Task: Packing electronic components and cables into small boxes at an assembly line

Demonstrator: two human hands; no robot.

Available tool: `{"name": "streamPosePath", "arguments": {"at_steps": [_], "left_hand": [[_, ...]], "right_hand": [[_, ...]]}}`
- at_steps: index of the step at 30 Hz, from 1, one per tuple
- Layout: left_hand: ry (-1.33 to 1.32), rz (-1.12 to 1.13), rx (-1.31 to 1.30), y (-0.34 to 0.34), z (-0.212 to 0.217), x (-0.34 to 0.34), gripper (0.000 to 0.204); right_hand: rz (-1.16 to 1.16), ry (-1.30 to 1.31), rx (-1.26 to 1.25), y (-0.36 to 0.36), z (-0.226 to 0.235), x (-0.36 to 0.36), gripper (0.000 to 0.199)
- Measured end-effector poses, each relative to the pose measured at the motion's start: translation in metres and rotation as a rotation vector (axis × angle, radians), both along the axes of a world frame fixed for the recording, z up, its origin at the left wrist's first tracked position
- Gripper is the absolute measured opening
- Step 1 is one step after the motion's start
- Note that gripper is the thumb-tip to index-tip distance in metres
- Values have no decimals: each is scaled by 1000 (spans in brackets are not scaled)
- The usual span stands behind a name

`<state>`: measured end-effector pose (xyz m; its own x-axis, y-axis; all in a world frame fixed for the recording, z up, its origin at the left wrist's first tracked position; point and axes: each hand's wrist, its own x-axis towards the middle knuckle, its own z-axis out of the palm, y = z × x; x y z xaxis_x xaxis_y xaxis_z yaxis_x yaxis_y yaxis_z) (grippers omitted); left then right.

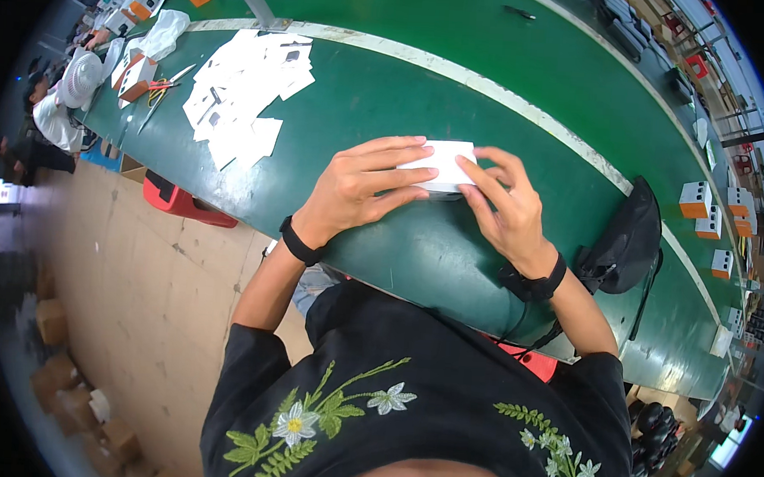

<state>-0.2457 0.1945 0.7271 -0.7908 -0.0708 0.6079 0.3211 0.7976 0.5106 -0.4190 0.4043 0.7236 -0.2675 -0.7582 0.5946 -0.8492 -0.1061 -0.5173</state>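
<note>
A small white rectangular box (449,163) is held over the green table (354,107), directly in front of me. My left hand (368,177) grips its left side, with straight fingers laid over the top face. On the right side, my right hand (507,193) holds it with bent fingers, and one fingertip rests on the top face. Its underside is hidden, so I cannot tell whether the box touches the table.
A loose pile of white printed leaflets (243,84) lies at the left. Scissors (159,89) and orange-and-white boxes (137,77) are beyond it. A black bag (624,242) sits at the right. A person (56,118) is at the far left, near a white fan (81,78).
</note>
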Motion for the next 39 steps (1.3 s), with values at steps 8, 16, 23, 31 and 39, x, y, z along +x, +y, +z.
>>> {"name": "streamPosePath", "arguments": {"at_steps": [8, 16, 23, 31, 39], "left_hand": [[-40, -12, -115, -2, 9, 4, 36], [-86, 28, -250, 12, -6, 18, 48], [-152, 213, -15, 27, -1, 56, 57], [705, 1516, 537, -4, -86, 211, 53], [-415, 1194, 581, 60, -236, 204, 42]], "right_hand": [[-7, 198, 55, 1, -1, -4, 40], [77, 137, 60, -1, -3, -5, 61], [128, 173, 175, -14, -24, -1, 63], [73, 115, 141, -22, -19, 3, 58], [32, 184, 177, -12, -14, -6, 56]]}}
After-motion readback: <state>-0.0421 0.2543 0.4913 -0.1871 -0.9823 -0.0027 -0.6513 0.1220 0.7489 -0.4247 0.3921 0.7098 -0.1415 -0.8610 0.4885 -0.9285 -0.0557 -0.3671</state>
